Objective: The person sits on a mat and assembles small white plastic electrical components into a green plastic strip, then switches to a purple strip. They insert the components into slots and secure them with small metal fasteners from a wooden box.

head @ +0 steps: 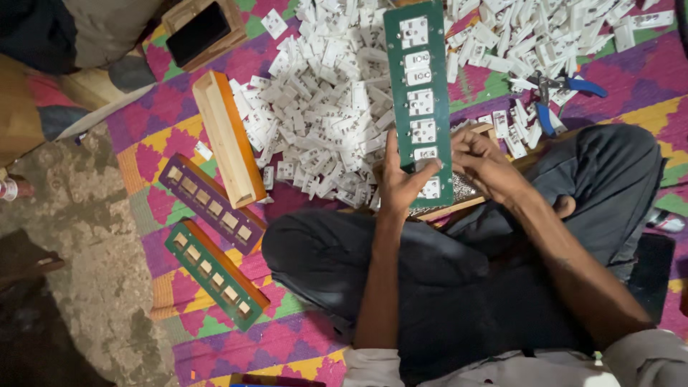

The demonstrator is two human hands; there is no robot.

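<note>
Underneath, a patterned mat (215, 337) in pink, yellow and green covers the floor, and the person sits cross-legged on it in dark trousers (444, 279). Ahead of the knees lies a big heap of white sockets (322, 107), spreading to the far right edge. A long green panel (419, 100) runs away from the lap over the heap, its near end resting on a wooden box (459, 204); white sockets fill its row of openings. The left hand (401, 183) clasps the panel's near end, thumb across the face, fingers behind. The right hand (481, 161) sits just beside the panel's right edge, fingers curled; I cannot tell whether it holds anything. To the left lie an open wooden box on its side (229, 136), then a purple panel (211, 204) and another green one (215, 272), both with empty openings. Blue-handled pliers (566, 89) rest on the heap at right. A dark phone (198, 32) lies in a wooden tray at the top left.
</note>
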